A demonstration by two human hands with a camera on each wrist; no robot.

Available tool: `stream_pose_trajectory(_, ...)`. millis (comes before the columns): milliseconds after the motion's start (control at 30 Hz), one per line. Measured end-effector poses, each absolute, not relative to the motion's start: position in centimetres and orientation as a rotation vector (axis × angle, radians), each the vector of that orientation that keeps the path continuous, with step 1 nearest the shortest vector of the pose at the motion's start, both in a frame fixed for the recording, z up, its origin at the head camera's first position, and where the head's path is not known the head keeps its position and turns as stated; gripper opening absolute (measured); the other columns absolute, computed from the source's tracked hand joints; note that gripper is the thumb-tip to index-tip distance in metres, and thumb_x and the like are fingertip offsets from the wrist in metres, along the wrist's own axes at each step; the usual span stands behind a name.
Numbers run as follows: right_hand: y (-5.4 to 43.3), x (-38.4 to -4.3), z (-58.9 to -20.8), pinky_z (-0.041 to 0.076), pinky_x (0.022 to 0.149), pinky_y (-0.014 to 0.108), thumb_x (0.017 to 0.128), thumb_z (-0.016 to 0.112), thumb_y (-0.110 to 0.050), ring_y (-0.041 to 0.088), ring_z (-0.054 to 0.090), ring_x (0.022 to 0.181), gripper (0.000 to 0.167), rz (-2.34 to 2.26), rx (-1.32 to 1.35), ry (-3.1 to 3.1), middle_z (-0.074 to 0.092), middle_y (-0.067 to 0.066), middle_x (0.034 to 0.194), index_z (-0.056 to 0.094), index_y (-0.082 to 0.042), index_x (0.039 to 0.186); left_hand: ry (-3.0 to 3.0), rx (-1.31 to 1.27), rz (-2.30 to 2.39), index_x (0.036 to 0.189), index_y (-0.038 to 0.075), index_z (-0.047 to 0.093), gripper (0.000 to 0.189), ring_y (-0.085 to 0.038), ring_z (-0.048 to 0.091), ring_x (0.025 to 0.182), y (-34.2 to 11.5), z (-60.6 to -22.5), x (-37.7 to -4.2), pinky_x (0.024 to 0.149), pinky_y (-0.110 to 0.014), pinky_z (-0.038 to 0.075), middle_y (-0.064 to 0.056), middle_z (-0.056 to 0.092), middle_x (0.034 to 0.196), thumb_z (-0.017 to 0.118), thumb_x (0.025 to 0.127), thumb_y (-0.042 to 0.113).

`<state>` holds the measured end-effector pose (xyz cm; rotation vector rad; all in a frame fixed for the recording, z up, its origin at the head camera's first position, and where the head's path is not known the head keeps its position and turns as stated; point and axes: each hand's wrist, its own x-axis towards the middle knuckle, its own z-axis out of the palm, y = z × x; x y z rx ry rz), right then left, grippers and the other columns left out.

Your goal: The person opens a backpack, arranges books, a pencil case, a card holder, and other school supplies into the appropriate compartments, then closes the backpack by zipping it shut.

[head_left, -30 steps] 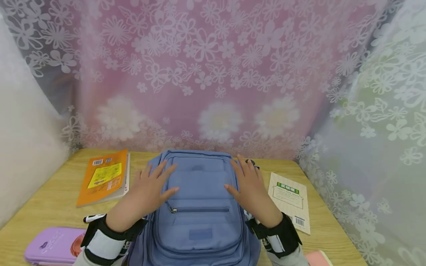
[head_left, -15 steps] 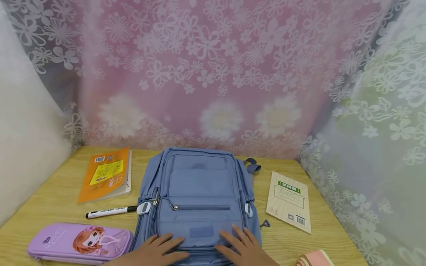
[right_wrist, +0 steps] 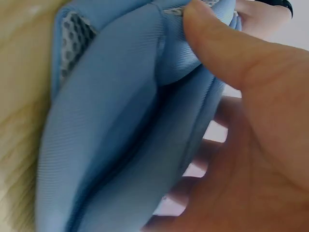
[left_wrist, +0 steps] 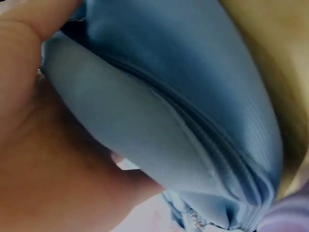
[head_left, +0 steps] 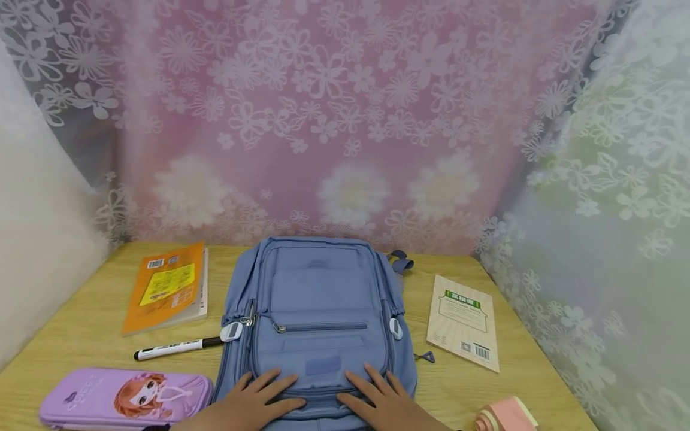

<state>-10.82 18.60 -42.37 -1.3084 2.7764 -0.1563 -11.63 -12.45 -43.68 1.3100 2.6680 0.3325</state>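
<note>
We see hands (head_left: 245, 407) (head_left: 385, 404) spread on backpack (head_left: 323, 293), lower centre; leftward shove, we judge, could push nearby marker (head_left: 175, 348), lower left.

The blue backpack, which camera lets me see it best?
The head view: it shows most of the front of the blue backpack, with its front zip, though the picture's bottom edge cuts it off. The left wrist view shows only blurry close-up blue folds; the right wrist view shows close folds and some mesh.
</note>
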Motion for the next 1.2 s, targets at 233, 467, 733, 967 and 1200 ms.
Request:
stream_pose_trajectory(233, 19.6, -12.3, -40.3, 0.035, 0.103, 0.057, 0.088, 0.048, -0.055, 0.041, 0.029, 0.136, 0.066, -0.373, -1.241, 2.648, 0.027, 0.007, 0.153, 0.032, -0.025, 0.145, 2.437, 1.119, 0.2, 0.137, 0.04, 0.041, 0.066, -0.028, 0.034, 0.137, -11.2, -38.9, -14.7, 0.102, -0.051, 0.038, 0.007, 0.032, 0.151, 0.068, 0.077, 0.05)
stream_pose_trajectory(467, 21.5, -14.2, -36.7, 0.053, 0.072, 0.034, 0.087, 0.064, -0.033, 0.022, 0.065, 0.092, 0.037, -0.311, -0.724, 3.165, 0.065, 0.007, 0.115, 0.062, -0.011, 0.118, 2.461, 1.071, 0.189, 0.128, 0.027, 0.055, 0.041, -0.014, 0.054, 0.118, -7.4, -31.7, -18.5, 0.098, -0.034, 0.045, 0.005, 0.056, 0.129, 0.061, 0.089, 0.037)
stream_pose_trajectory(733, 23.2, -18.5, -38.4, 0.019, 0.042, 0.025, 0.082, 0.066, -0.008, 0.013, 0.035, 0.044, 0.036, -0.101, -0.149, 3.135, 0.036, 0.0, 0.049, 0.043, -0.013, 0.056, 2.535, 1.171, 0.239, 0.124, 0.015, 0.058, 0.03, -0.016, 0.059, 0.106, 0.0, -31.2, -24.8, 0.087, -0.032, 0.048, -0.002, 0.061, 0.118, 0.048, 0.098, 0.027)
stream_pose_trajectory(967, 22.4, -20.1, -40.2, 0.019, 0.043, 0.026, 0.084, 0.057, -0.005, 0.011, 0.031, 0.046, 0.045, -0.1, -0.152, 3.039, 0.027, -0.003, 0.05, 0.028, -0.018, 0.052, 2.793, 1.386, -0.093, 0.113, 0.021, 0.066, 0.025, -0.015, 0.062, 0.088, 5.4, -35.2, -26.6, 0.078, -0.03, 0.048, 0.001, 0.068, 0.102, 0.046, 0.099, 0.025)
stream_pose_trajectory(1200, 22.8, -20.2, -40.2, 0.024, 0.042, 0.028, 0.086, 0.054, -0.002, 0.014, 0.039, 0.046, 0.043, -0.125, -0.17, 3.006, 0.035, 0.001, 0.05, 0.032, -0.016, 0.053, 2.752, 1.447, -0.083, 0.117, 0.024, 0.064, 0.026, -0.012, 0.062, 0.097, 9.0, -36.9, -26.8, 0.091, -0.035, 0.045, 0.007, 0.068, 0.108, 0.05, 0.097, 0.02)
